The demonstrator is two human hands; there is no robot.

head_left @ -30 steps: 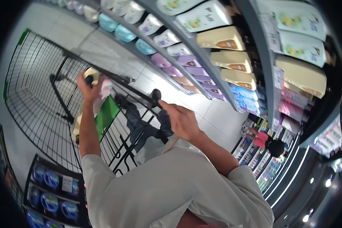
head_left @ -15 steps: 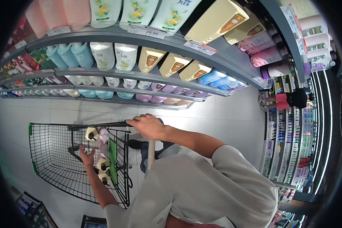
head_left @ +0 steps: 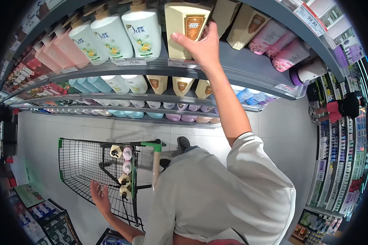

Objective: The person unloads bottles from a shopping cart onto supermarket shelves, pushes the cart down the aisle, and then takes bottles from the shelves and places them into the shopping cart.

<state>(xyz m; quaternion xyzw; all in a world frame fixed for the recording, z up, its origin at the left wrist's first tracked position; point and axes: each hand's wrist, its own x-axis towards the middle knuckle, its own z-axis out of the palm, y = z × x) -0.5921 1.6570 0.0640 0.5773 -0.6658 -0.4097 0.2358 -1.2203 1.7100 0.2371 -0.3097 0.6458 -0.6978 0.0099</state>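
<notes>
On the upper shelf, my right hand (head_left: 200, 45) is wrapped round a cream bottle (head_left: 187, 24) with a brown label, thumb on its front and fingers at its right side. My left hand (head_left: 100, 196) is over the near side of the shopping cart (head_left: 84, 163), fingers spread, holding nothing. Inside the cart are several bottles: a cream one (head_left: 115, 152) with a black pump, pink ones (head_left: 127, 167) beside it, and more cream ones (head_left: 124, 179) nearer to me. White bottles with lemon pictures (head_left: 141, 34) stand left of the held bottle, and another cream bottle (head_left: 249, 26) stands to its right.
Lower shelves (head_left: 126, 96) with more bottles run below the upper one. The cart's handle (head_left: 155, 163) is beside my body. Another person (head_left: 343, 109) in a dark top is at the far right by stocked shelves. Display boxes (head_left: 49, 220) stand at the lower left.
My right hand has left the cart handle and reached up to the shelf, closing round a cream bottle. My left hand let go of a cream bottle in the cart and opened.
</notes>
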